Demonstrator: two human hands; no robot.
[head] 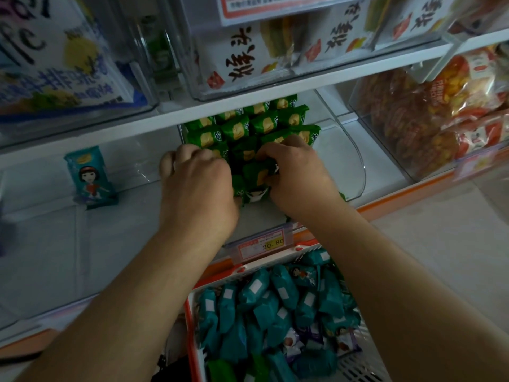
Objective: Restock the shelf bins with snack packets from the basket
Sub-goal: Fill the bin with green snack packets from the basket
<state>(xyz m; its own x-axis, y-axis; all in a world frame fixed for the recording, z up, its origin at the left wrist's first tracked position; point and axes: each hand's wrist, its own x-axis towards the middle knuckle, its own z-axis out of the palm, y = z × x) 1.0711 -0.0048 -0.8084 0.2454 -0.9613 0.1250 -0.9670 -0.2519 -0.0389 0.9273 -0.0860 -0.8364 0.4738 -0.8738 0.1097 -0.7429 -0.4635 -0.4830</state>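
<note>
1. Spanning the frame, the white shelf (275, 92) carries clear bins above and below; its lower edge has an orange strip.
2. The upper left bin holds a big white-and-blue pack (55, 56) with a yellow lemon-like picture and dark script, too blurred and cut off to read.
3. The upper middle bin holds white packs (242, 59) with bold black Chinese characters and a small red seal.
4. The right bin holds red and orange bags (429, 111), with print too small to read.
5. A white basket (366, 362) with a red rim sits below the arms, piled with teal packets (275, 307) showing white label patches; a few purple-and-white ones lie among them.
6. The clear middle bin (355, 150) on the lower shelf is stacked with green packets (261, 125), each with a yellow picture and white characters.
7. The left hand (198, 183) lies knuckles-up on the near green packets, fingers curled down onto them; whether it grips one, I cannot tell.
8. The right hand (297, 175) pinches a green packet at the front of the stack between thumb and bent fingers.
9. One teal packet (91, 177) with a cartoon girl stands alone in the left bin.
10. A price tag (264, 245) on the rail reads "20.80".
</note>
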